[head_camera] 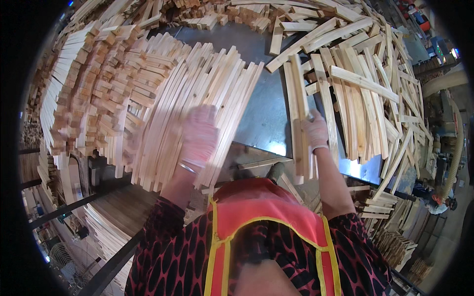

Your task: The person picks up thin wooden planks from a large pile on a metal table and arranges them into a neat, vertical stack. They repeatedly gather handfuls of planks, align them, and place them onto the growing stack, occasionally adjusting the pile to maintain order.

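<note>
My left hand [199,135], in a pale knitted glove and blurred, lies over a row of narrow wooden strips [229,100]. Its fingers are too smeared to show whether they grip. Farther right, my gloved right hand [317,130] grasps a wooden strip [300,92] that is raised on edge, fingers hooked around its right side. Another wooden strip [291,111] lies just left of the held one. Between the two hands shows the shiny metal tabletop [264,114].
Stacked strips [100,85] rise at the left, end grain showing. A loose, crossing pile of strips [366,77] covers the right side. More short pieces [222,16] line the far edge. A dark metal rail [107,270] and a wire-cage fan [68,262] stand lower left.
</note>
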`<state>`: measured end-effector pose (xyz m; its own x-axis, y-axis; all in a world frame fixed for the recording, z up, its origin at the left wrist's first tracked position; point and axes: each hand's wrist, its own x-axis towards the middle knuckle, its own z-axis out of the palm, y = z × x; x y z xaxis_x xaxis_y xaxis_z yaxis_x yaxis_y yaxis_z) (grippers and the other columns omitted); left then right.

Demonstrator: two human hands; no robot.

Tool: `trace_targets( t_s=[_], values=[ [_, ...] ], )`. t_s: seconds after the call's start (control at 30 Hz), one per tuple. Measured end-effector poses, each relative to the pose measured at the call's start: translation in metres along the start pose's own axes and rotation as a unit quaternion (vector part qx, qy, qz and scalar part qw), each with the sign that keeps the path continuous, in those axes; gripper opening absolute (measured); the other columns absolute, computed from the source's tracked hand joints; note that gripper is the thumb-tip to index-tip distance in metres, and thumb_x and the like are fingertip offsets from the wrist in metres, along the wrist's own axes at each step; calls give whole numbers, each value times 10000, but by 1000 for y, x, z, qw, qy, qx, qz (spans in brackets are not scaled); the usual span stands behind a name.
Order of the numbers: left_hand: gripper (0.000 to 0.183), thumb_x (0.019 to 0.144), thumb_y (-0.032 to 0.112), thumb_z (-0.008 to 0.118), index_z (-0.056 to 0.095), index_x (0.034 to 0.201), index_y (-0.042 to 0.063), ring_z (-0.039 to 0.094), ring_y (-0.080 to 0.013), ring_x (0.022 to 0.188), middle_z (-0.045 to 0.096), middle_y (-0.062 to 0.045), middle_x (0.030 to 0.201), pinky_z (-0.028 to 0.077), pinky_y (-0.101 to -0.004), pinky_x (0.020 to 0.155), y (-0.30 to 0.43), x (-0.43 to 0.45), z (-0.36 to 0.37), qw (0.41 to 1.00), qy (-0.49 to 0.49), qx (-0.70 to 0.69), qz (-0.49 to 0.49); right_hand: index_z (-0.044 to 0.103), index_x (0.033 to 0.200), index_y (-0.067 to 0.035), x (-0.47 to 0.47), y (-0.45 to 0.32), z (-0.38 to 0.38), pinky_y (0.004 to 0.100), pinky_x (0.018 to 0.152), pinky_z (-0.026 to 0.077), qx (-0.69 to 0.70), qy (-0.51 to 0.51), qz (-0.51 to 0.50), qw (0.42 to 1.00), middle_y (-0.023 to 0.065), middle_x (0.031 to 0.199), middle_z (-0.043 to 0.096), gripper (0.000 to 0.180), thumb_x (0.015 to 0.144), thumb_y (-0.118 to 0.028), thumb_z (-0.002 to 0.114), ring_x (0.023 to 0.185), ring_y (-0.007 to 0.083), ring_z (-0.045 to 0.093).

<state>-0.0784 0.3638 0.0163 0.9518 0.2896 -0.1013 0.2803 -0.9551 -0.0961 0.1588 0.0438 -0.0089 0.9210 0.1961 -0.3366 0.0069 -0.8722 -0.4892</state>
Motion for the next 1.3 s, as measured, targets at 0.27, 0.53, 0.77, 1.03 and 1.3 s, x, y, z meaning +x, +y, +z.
trace_targets(
  t_s=[0.27,0.53,0.77,1.03,1.3],
  values=[
    [842,882,365,731,416,1555,-31,643,-490,1199,649,-316,1350,490,-518,1066,127,25,32,789,-124,-579,-164,619,1373,9,-40,-43,43,455,996,538,105,1,-213,971,242,1201,702,645,871,-356,798,1097,383,692],
    [683,808,304,784,580,1431,109,481,-350,1404,470,-126,1511,419,-506,1129,119,4,36,988,79,-46,-125,410,1517,-105,-3,-27,20,507,1063,501,-50,0,-75,996,274,1395,535,948,737,-326,900,1273,447,565],
    [773,811,328,777,485,1475,64,452,-329,1409,513,-121,1476,357,-509,1183,104,13,36,981,64,-132,-131,369,1556,-77,-22,-47,45,486,1104,506,16,-72,-82,994,347,1398,541,914,779,-272,809,1256,515,586],
    [846,911,545,675,448,1546,33,403,-379,1468,465,-167,1572,271,-542,1232,110,1,13,990,-10,-134,-31,632,1367,-54,-39,-38,82,503,1113,476,154,-158,-241,945,257,1434,604,534,857,-209,655,1318,463,572],
    [715,892,493,660,554,1430,33,348,-355,1460,457,-146,1518,204,-524,1243,122,-9,6,998,-36,-10,46,452,1531,-151,8,73,-14,526,937,546,-123,121,49,984,278,1265,657,740,853,-269,725,1105,466,681]
  ],
)
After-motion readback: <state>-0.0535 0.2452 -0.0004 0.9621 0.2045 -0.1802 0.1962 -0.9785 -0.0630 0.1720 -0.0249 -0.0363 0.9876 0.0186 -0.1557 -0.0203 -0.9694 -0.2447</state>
